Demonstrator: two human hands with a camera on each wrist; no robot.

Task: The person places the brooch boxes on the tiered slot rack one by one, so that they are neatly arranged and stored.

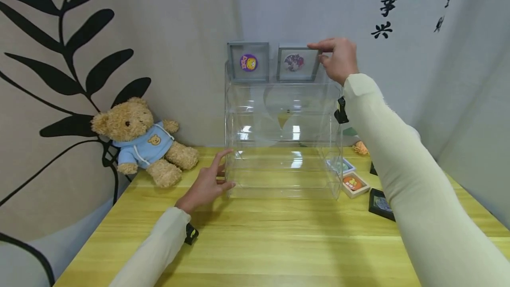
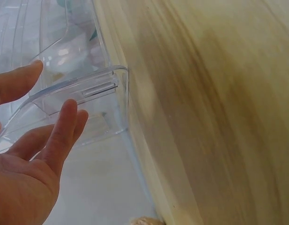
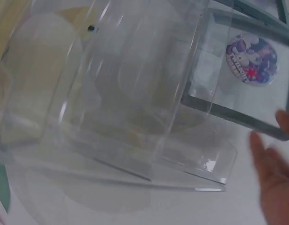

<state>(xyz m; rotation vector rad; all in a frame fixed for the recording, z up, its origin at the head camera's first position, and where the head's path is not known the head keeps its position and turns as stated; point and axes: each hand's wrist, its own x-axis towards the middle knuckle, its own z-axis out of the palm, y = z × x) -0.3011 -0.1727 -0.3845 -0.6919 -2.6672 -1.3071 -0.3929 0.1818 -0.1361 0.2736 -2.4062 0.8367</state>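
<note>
A clear acrylic tiered rack (image 1: 279, 158) stands upright on the wooden table. On its top tier, a grey see-through frame (image 1: 298, 76) with a round purple cartoon badge leans slightly to the right. My right hand (image 1: 340, 60) pinches this frame by its upper right corner, index finger along the top edge and thumb at the side. Beside it, apart, stands a similar grey frame (image 1: 249, 78) with a purple and yellow badge. At the rack's lower left side is my left hand (image 1: 205, 186), its extended fingers (image 2: 64, 126) and thumb against the clear side panel.
A teddy bear (image 1: 139, 141) in a blue hoodie sits at the table's left. Right of the rack lie a wooden frame with an orange badge (image 1: 353, 183), a pale blue frame (image 1: 345, 165), a black frame (image 1: 380, 205) and a small orange item (image 1: 360, 148). Behind hangs a curtain (image 1: 191, 56).
</note>
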